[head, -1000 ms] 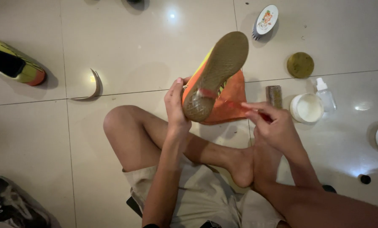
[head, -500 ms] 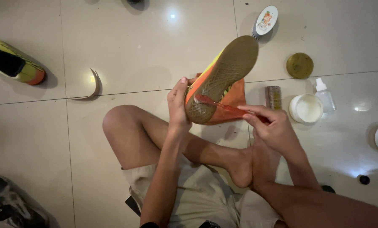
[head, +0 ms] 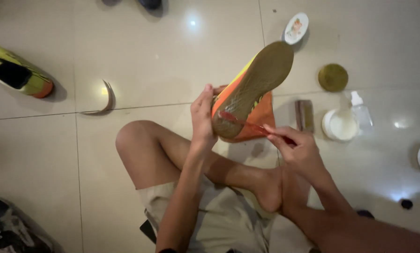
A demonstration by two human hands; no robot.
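My left hand (head: 203, 117) grips an orange and yellow shoe (head: 252, 89) by its heel end, sole turned up toward me. My right hand (head: 298, 148) holds a thin red brush (head: 247, 123) whose head rests on the heel part of the brown sole. An orange cloth (head: 261, 117) lies under the shoe on the floor. I sit cross-legged on pale floor tiles, with my bare knee (head: 135, 140) below the shoe.
A second yellow-green shoe (head: 17, 72) lies at far left. A curved shoehorn (head: 104, 100) lies on the tiles. To the right are a round gold tin (head: 332, 77), a white tub (head: 340, 125), a small bottle (head: 361, 110), a brown block (head: 305, 115) and an oval white brush (head: 296, 28).
The shoe has tilted so more of its sole faces me and its toe points further right. My right hand brought the red brush from beside the shoe onto the heel of the sole.
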